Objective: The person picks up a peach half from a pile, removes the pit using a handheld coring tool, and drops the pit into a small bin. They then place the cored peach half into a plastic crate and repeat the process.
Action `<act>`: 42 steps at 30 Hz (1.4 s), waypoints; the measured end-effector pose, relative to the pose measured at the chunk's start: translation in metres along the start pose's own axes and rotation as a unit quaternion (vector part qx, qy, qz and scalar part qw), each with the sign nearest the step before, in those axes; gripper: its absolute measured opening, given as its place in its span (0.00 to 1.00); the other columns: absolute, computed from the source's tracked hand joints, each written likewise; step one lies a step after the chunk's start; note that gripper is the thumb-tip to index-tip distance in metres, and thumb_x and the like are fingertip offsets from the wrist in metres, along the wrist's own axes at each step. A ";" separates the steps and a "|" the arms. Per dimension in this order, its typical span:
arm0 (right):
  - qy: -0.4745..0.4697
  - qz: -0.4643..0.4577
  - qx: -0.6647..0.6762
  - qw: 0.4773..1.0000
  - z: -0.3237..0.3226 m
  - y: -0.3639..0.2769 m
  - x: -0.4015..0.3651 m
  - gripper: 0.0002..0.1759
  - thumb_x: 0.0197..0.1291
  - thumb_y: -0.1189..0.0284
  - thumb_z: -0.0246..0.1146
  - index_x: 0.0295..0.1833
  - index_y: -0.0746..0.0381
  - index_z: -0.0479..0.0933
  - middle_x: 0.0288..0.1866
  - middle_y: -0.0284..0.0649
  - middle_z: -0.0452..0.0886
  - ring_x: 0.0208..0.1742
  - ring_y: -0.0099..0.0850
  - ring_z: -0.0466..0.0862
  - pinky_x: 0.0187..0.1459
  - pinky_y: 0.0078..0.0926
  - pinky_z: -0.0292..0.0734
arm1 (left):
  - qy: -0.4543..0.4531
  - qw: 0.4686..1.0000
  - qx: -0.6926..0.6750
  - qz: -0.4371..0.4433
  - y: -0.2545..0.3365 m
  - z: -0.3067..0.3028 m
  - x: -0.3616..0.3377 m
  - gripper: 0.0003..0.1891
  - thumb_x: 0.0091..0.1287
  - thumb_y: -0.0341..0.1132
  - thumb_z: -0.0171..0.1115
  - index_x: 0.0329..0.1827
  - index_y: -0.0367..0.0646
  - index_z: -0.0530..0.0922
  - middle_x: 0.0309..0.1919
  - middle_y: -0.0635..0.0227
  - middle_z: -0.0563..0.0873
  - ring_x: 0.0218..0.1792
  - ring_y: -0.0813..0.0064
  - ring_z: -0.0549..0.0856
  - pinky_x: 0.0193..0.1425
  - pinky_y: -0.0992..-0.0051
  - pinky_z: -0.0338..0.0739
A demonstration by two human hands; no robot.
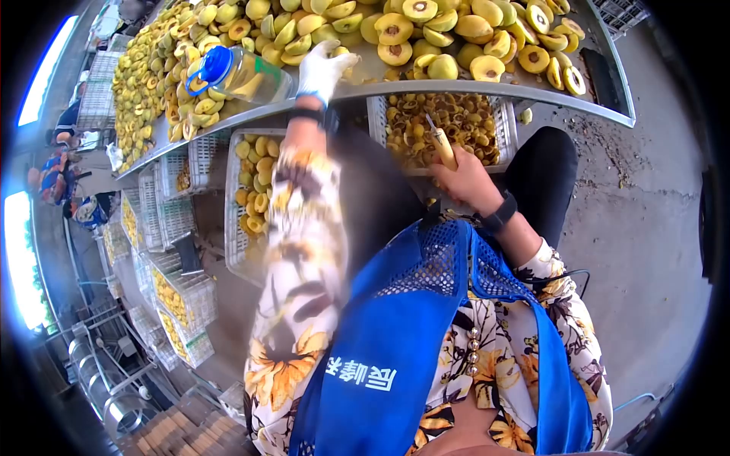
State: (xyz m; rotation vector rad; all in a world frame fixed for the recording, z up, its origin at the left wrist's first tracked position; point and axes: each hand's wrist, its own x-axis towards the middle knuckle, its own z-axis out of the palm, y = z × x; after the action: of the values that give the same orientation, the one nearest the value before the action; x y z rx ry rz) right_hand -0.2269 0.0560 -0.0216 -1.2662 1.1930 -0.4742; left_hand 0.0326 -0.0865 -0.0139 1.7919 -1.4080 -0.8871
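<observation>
- A gloved left hand (323,70) is laid on the near edge of a metal table (471,91), fingers bent over yellow fruit halves (395,30); whether one is gripped cannot be told.
- A knife (439,140) is clasped in the closed right hand (465,182), blade pointing far, above a white crate (506,129) under the table.
- A blue-capped bottle (239,74) is seen lying left of the glove.
</observation>
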 end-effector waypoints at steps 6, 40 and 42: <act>0.107 -0.147 -0.168 0.969 0.016 -0.008 0.011 0.16 0.54 0.66 0.61 0.40 0.68 0.69 0.26 0.56 0.76 0.31 0.55 0.77 0.33 0.43 0.73 | -0.159 0.709 -0.684 0.062 -0.008 0.016 -0.086 0.26 0.52 0.23 0.56 0.58 0.37 0.70 0.54 0.43 0.74 0.55 0.44 0.75 0.51 0.46 0.77; -0.102 0.063 0.148 0.982 0.034 -0.019 -0.009 0.08 0.57 0.75 0.54 0.39 0.64 0.64 0.18 0.36 0.71 0.12 0.21 0.71 0.12 0.21 0.65 | -0.038 0.842 -0.523 -0.123 0.015 0.073 -0.131 0.15 0.66 0.44 0.58 0.38 0.38 0.77 0.31 0.60 0.83 0.30 0.70 0.83 0.33 0.74 0.79; -0.134 0.063 0.180 0.972 0.036 -0.014 -0.010 0.07 0.57 0.76 0.53 0.40 0.63 0.63 0.18 0.34 0.69 0.12 0.19 0.68 0.12 0.19 0.64 | -0.083 0.778 -0.596 -0.183 0.019 0.072 -0.130 0.14 0.64 0.42 0.60 0.36 0.38 0.76 0.28 0.57 0.82 0.25 0.65 0.82 0.27 0.69 0.80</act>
State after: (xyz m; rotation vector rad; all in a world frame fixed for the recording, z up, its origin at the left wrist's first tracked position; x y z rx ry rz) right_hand -0.1945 0.0767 -0.0099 -0.9035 0.9041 -0.3913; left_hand -0.0612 0.0302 -0.0235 0.9476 -0.2819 -1.6607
